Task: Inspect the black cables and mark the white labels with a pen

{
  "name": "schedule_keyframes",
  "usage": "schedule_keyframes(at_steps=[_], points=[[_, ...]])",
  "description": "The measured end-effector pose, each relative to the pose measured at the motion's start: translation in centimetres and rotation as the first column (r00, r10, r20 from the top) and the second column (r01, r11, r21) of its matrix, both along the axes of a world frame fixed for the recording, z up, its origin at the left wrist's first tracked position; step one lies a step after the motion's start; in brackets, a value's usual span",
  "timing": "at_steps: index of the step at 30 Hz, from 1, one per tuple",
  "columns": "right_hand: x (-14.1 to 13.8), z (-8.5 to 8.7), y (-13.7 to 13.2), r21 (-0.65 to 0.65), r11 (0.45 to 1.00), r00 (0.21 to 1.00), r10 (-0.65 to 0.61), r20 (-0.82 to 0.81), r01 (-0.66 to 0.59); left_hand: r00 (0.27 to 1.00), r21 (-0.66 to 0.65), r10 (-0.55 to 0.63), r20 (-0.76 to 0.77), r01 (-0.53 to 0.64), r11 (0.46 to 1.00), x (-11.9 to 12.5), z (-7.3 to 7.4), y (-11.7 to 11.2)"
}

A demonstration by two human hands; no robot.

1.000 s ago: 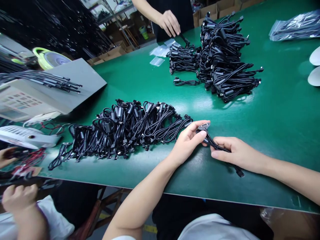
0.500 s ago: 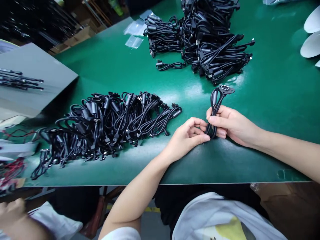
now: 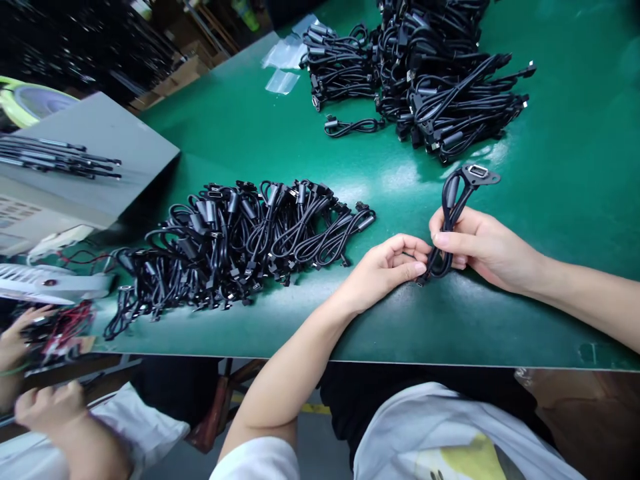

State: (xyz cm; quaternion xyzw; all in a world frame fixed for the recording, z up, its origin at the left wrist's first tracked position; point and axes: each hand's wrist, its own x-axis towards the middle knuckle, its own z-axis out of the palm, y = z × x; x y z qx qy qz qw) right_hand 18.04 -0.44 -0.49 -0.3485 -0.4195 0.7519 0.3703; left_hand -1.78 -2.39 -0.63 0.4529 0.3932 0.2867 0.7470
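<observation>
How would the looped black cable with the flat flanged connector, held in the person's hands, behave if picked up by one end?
The looped black cable looks flexible but springy: it bends into a narrow loop, yet seems to hold up its flat dark flanged connector above the right hand. That connector probably feels stiffer and heavier than the cord, so it may swing when lifted. The heap of coiled black cables suggests it could snag on others.

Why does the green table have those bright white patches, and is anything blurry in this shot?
In the head view, the green table shows patches of white glare near the cable pile; the held cable and right hand look sharp; a co-worker's hand at lower left is blurred, probably by motion.
</observation>
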Motion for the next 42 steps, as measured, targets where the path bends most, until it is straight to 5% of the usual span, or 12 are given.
schedule_keyframes(at_steps=[2, 4, 6, 8, 11, 13, 15, 18, 23, 28, 34, 42], points=[[0.3, 0.3, 0.2, 0.069, 0.998, 0.999, -0.003, 0.032, 0.001, 0.996, 0.094, 0.006, -0.086, 0.002, 0.996, -0.1, 0.1, 0.0], [0.6, 0.7, 0.6, 0.116, 0.993, 0.999, 0.006, 0.047, -0.011, 0.951, 0.358, 0.162, -0.263, -0.060, 0.932, -0.6, 0.1, 0.2], [0.9, 1.0, 1.0, 0.087, 0.996, 1.000, 0.011, 0.029, -0.014, 0.790, 0.680, 0.456, -0.410, -0.069, 0.730, -1.5, 0.3, 0.7], [1.1, 1.0, 1.3, 0.000, 1.000, 1.000, -0.017, -0.004, 0.017, 0.571, 0.826, 0.660, -0.488, 0.057, 0.561, -2.7, 0.4, 1.4], [1.1, 0.7, 1.4, -0.133, 0.991, 1.000, -0.014, 0.018, 0.016, 0.337, 0.768, 0.690, -0.640, 0.272, 0.580, -4.1, 0.5, 2.1], [0.9, 0.4, 1.1, -0.176, 0.983, 0.996, 0.059, 0.064, -0.047, 0.276, 0.717, 0.665, -0.694, 0.343, 0.606, -4.3, 0.6, 2.2], [0.7, 0.3, 0.6, -0.176, 0.981, 0.989, 0.103, 0.104, -0.084, 0.333, 0.754, 0.677, -0.656, 0.328, 0.569, -4.0, 0.9, 1.9], [0.3, 0.2, 0.1, -0.127, 0.990, 0.987, 0.080, 0.140, -0.062, 0.575, 0.858, 0.672, -0.466, 0.108, 0.502, -3.1, 1.5, 1.3], [0.3, -0.5, 0.2, -0.053, 0.991, 0.988, 0.125, 0.095, -0.121, 0.864, 0.576, 0.499, -0.067, -0.374, 0.726, -2.2, 1.8, 0.7], [0.2, -0.8, 0.1, 0.087, 0.949, 0.949, 0.294, 0.110, -0.304, 0.878, 0.168, 0.455, 0.149, -0.476, 0.863, -2.1, 1.9, 0.5], [-0.6, -0.6, -1.4, 0.102, 0.885, 0.888, 0.442, 0.126, -0.455, 0.920, -0.001, 0.336, 0.200, -0.343, 0.939, -0.6, 1.2, 0.0], [-0.5, -0.3, -1.2, 0.032, 0.935, 0.923, 0.342, 0.179, -0.352, 0.844, 0.073, 0.520, 0.130, -0.531, 0.844, -0.6, 1.1, 0.3]])
